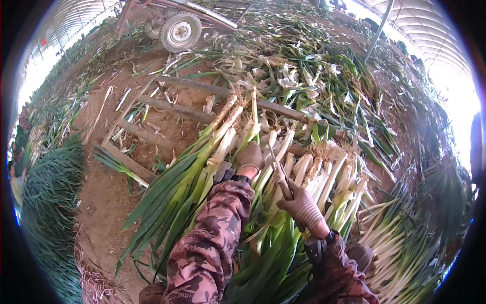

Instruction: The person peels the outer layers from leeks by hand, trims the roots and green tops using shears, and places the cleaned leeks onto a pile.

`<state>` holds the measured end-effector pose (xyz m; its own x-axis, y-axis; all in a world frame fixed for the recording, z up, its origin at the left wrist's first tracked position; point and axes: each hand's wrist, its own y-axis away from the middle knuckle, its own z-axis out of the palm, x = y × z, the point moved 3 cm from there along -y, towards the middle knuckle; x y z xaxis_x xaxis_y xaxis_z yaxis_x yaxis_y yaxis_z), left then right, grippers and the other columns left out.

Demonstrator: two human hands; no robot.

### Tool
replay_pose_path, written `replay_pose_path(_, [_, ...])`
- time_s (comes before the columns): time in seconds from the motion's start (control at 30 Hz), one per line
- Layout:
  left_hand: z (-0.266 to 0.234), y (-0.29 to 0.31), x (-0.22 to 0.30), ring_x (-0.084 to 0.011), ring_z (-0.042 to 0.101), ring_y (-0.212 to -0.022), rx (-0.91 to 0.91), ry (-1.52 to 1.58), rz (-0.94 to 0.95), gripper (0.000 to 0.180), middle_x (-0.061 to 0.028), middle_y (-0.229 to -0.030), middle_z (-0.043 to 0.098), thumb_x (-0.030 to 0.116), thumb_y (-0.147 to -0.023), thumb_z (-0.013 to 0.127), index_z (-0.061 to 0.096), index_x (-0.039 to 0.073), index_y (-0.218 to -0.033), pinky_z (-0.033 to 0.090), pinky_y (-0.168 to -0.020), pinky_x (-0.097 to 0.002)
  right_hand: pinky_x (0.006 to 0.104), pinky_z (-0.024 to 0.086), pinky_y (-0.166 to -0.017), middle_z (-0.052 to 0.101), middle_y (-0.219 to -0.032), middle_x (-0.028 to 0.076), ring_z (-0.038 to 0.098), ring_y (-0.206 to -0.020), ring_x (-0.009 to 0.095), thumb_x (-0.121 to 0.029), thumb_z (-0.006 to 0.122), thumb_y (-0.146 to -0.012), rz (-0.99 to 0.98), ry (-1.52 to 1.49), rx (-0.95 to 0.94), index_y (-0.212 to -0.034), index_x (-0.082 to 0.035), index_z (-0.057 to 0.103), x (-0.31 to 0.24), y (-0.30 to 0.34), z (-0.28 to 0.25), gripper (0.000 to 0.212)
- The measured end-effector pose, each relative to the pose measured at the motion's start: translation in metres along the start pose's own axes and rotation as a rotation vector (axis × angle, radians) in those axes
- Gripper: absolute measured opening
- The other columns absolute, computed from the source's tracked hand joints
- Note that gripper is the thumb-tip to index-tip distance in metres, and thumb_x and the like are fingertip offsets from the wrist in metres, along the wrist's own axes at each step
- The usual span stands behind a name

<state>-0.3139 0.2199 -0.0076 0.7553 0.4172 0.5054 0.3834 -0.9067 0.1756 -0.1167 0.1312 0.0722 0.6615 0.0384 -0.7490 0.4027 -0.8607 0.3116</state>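
Leeks (283,172) crowd hands; bare soil (101,202) left

Bright daylight floods in through the translucent roof (435,35), blowing out to white glare at two and ten o'clock. The centre stays sharp and evenly lit, with soft shadows. Fisheye bending curves everything toward the rim, and the corners fall black.
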Motion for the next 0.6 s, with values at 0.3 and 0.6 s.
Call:
replay_pose_path(0.3, [0.006, -0.025, -0.088, -0.0426, 0.063, -0.097, 0.081, 0.547, 0.057, 0.047, -0.0299, -0.102, 0.065, 0.037, -0.087, 0.058, 0.063, -0.005, -0.107, 0.049, -0.086, -0.0409, 0.0313, 0.05, -0.076, 0.063, -0.084, 0.013, 0.06, -0.078, 0.019, -0.016, 0.071, -0.072, -0.049, -0.116, -0.059, -0.132, -0.004, 0.05, -0.023, 0.015, -0.002, 0.065])
replay_pose_path(0.6, [-0.008, 0.088, -0.084, -0.0478, 0.062, -0.09, -0.08, 0.234, 0.116, 0.043, -0.031, -0.091, 0.064, 0.039, -0.089, 0.055, 0.06, -0.002, -0.102, 0.048, -0.083, -0.0513, 0.0492, 0.052, -0.066, 0.063, -0.077, 0.026, 0.065, -0.073, 0.043, -0.024, 0.062, -0.078, -0.157, 0.179, -0.129, -0.136, -0.009, 0.043, -0.012, 0.073, 0.016, 0.062])
